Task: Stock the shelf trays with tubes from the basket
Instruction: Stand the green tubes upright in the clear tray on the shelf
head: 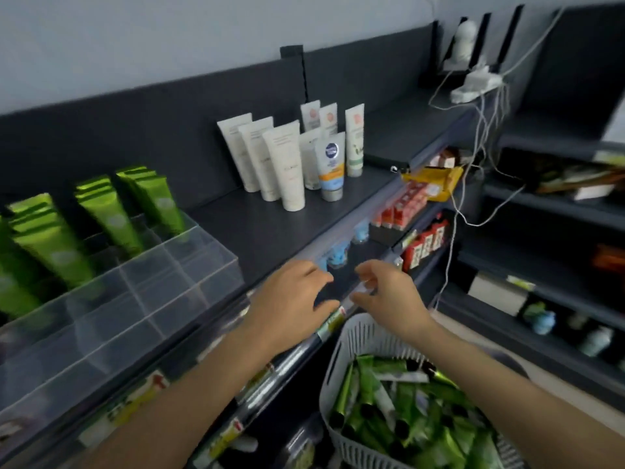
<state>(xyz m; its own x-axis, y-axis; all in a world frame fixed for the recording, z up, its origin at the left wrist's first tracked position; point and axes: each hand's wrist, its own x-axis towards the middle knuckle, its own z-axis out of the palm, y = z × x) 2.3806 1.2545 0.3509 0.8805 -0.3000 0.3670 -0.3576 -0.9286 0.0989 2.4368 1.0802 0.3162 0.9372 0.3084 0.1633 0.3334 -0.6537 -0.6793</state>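
nearest, a white slotted plastic basket [338,367] sits below the shelf edge, heaped with loose green tubes [406,418]; tugging one from the jumble could spill others. just above, both hands hover at the shelf's clear front rail [365,211]. the left hand [291,299] is relaxed and holds nothing. the right hand [385,292] curls its fingers by the rail, and blur hides whether it pinches anything. to the left, a clear acrylic divided tray [152,282] holds standing green tubes [111,214] that lean in its back rows; a careless push would likely topple them. a price label with a red arrow [159,380] is illegible. farthest, white upright tubes [284,164] stand on the shelf; one bears a round dark blue logo, its lettering unreadable.
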